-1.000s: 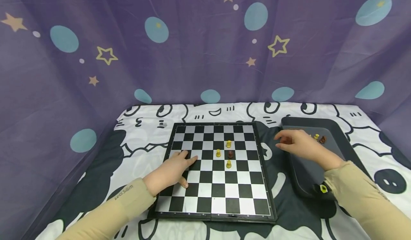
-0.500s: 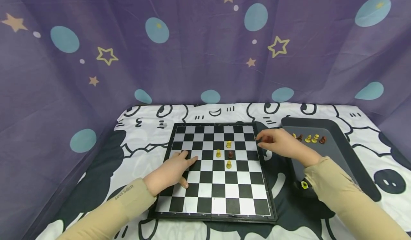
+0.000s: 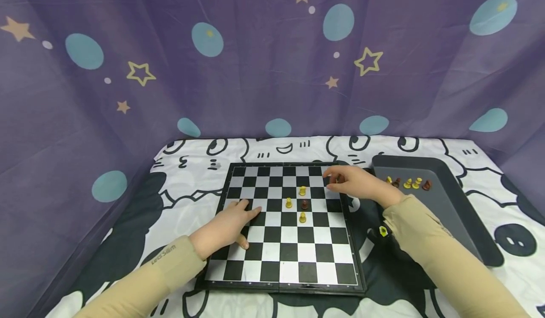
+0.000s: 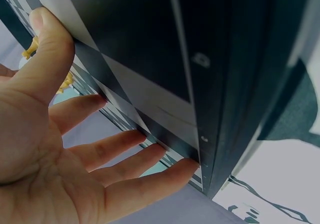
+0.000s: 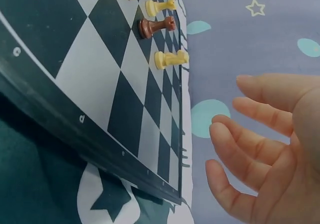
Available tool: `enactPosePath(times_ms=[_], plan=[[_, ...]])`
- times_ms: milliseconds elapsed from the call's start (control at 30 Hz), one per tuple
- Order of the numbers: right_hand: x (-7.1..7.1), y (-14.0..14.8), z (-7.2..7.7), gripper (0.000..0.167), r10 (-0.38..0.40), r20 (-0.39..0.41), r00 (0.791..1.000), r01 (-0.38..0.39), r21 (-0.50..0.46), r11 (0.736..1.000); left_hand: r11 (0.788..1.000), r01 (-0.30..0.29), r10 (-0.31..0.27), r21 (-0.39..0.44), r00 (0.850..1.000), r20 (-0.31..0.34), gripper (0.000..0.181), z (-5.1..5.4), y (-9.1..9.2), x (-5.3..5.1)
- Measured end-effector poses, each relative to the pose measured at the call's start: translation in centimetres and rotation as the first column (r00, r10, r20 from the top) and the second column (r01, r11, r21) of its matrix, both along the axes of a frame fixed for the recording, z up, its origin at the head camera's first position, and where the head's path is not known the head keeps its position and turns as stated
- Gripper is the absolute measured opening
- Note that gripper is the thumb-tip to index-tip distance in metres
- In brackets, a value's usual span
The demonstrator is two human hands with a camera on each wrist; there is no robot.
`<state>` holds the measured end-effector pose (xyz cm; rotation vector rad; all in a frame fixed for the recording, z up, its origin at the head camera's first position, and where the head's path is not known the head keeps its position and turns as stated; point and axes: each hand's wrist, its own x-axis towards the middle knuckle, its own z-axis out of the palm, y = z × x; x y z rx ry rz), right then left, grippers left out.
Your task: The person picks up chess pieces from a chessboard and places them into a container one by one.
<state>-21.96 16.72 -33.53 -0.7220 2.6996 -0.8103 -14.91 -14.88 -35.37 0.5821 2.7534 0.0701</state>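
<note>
Chessboard [image 3: 289,235], just one, lies flat at the left of one dark tray [image 3: 451,209]. Watching remotely, I judge the step in hand as a reach over the board. I count two hands: the left hand [image 3: 225,225] rests spread on its left side, gripping nothing; the right hand [image 3: 359,182] hovers at the far right corner, fingers loosely bent, no piece visible in it. My next move should call for careful fingertips near the standing group: three yellow pieces [image 3: 303,217], one brown piece [image 3: 304,205]. I make out three other yellow pieces [image 3: 408,183] and two other brown pieces [image 3: 427,185] in the tray
</note>
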Motion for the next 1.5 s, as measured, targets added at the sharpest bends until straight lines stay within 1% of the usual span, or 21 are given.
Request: enactPosePath(times_ms=[233,400,567,733,800,1033,1267,1500], plan=[[-1.0,-0.8,-0.7,0.035,0.026,-0.016,1.000,-0.026,-0.017,1.000,1.000,0.005,-0.005,0.008,1.000,-0.010,0.094,0.2,0.0,0.0],[-1.6,-1.6,-1.4,0.032,0.034,-0.021,0.999,-0.035,-0.021,0.999,1.000,0.007,-0.007,-0.001,1.000,-0.011,0.094,0.0,0.0,-0.1],[-2.3,-2.5,-2.1,0.031,0.066,-0.022,0.998,-0.067,-0.009,0.998,1.000,-0.004,0.004,-0.004,1.000,-0.010,0.094,0.1,0.0,-0.1],[-2.7,-3.5,-2.4,0.032,0.105,-0.006,0.995,-0.105,-0.010,0.994,1.000,0.007,-0.007,0.000,1.000,-0.005,0.094,0.2,0.0,0.0],[-2.8,-3.8,-2.6,0.031,0.125,-0.008,0.992,-0.125,-0.009,0.992,1.000,0.006,-0.006,-0.002,1.000,-0.004,0.094,0.2,0.0,0.0],[-2.7,-5.0,-2.8,0.030,0.138,0.010,0.990,-0.138,-0.009,0.990,1.000,-0.002,0.002,-0.006,1.000,-0.007,0.094,0.0,0.1,-0.2],[-2.5,-5.5,-2.8,0.026,0.160,-0.030,0.987,-0.159,0.027,0.987,1.000,-0.002,0.002,-0.015,1.000,-0.001,0.095,0.0,0.2,-0.3],[-2.5,-5.6,-3.0,0.019,0.178,-0.075,0.981,-0.177,0.022,0.984,1.000,-0.007,0.007,-0.003,1.000,-0.003,0.095,-0.1,0.1,-0.3]])
